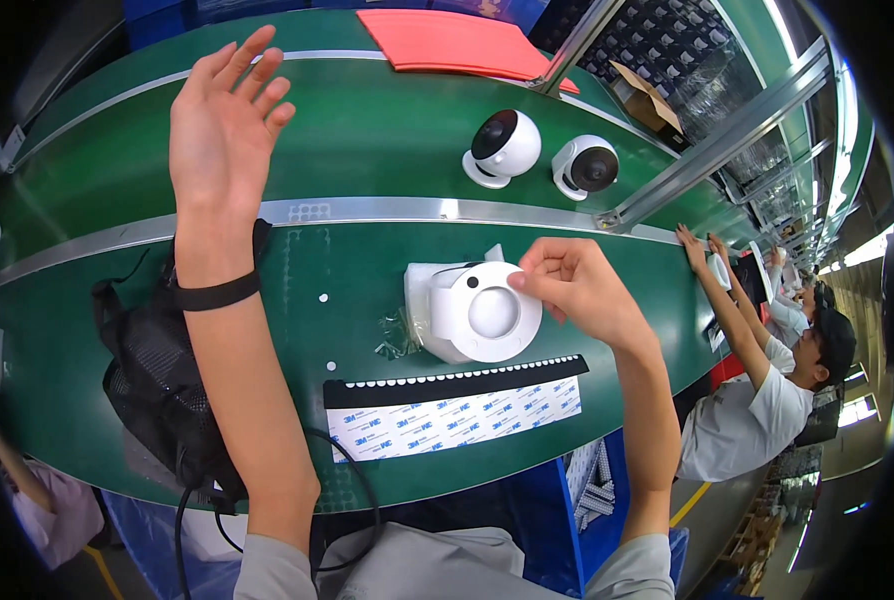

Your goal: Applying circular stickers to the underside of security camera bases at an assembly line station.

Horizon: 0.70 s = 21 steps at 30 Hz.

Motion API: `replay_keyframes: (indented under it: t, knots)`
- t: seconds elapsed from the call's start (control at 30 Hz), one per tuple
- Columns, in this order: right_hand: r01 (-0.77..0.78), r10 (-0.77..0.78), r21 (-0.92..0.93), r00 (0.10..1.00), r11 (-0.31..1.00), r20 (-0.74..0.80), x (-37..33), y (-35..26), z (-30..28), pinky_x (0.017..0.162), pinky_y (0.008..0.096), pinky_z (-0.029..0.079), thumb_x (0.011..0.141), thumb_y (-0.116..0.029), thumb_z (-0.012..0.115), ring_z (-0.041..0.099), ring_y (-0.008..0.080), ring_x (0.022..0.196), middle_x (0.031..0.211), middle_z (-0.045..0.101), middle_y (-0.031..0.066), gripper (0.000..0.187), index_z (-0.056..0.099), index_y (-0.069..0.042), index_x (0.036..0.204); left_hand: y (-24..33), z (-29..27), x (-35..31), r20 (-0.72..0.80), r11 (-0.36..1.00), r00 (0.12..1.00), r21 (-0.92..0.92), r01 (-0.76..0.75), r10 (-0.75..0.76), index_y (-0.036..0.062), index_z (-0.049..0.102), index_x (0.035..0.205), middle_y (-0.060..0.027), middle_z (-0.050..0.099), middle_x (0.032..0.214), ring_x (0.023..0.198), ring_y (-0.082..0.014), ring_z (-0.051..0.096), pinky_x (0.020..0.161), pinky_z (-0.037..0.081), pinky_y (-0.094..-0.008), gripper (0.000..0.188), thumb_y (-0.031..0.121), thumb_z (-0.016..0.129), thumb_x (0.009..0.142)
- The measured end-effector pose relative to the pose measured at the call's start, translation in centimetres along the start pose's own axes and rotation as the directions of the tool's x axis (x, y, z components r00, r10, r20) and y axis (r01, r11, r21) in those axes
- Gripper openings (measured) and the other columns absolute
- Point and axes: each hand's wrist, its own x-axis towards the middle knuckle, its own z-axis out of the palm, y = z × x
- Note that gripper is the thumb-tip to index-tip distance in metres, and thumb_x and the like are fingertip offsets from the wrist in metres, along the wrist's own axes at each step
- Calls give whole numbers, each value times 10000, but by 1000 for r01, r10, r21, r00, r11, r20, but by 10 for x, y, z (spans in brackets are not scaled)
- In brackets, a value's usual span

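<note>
A white camera (pixel 454 320) lies on its side on the green workbench, its round ring-shaped base turned toward me. One small black round pad (pixel 472 282) sits on that base. My right hand (pixel 582 287) is at the base's right rim, thumb and fingertips pinched together over it; whatever lies between them is hidden. Raised over the far ledge, my left hand (pixel 224 120) has its fingers spread and holds nothing. In front of the camera lies a printed backing sheet (pixel 457 417) with a black strip (pixel 447 382) along its top, scalloped at the far edge.
Two white cameras with black fronts (pixel 505 148) (pixel 587 166) stand on the far ledge. Red sheets (pixel 452 42) lie behind them. A black mesh bag (pixel 162 370) rests by my left forearm. Crumpled clear film (pixel 397 335) lies beside the camera. A co-worker (pixel 757 405) works at the right.
</note>
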Motion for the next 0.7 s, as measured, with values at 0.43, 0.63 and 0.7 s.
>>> replay_keyframes:
  t: [0.43,0.63,0.7]
  knots:
    - [510,-680,-458,456,728,-574,-22,1,61,635,281,458,894,39,748,546,105,701,842,611,3,149,714,34,1040,3,-5,0,53,998,999,-61,11,-8,-42,571,1376,-75,617,1085,825,-157,536,709,463,-305,417,228,537,1060]
    - [708,-736,-273,677,651,0,-28,10,167,779,426,560,837,58,778,665,325,913,1037,673,131,213,714,12,1035,0,-2,-1,30,999,1000,-41,4,-3,-40,579,1368,-77,626,1083,831,-164,549,718,471,-301,414,228,538,1055]
    - [683,-708,-285,706,673,18,-13,23,186,787,433,551,854,53,759,647,329,915,1035,656,130,184,704,20,1026,3,-2,-3,29,999,1000,-36,0,1,-39,581,1366,-77,628,1084,832,-165,554,723,473,-300,412,229,539,1055]
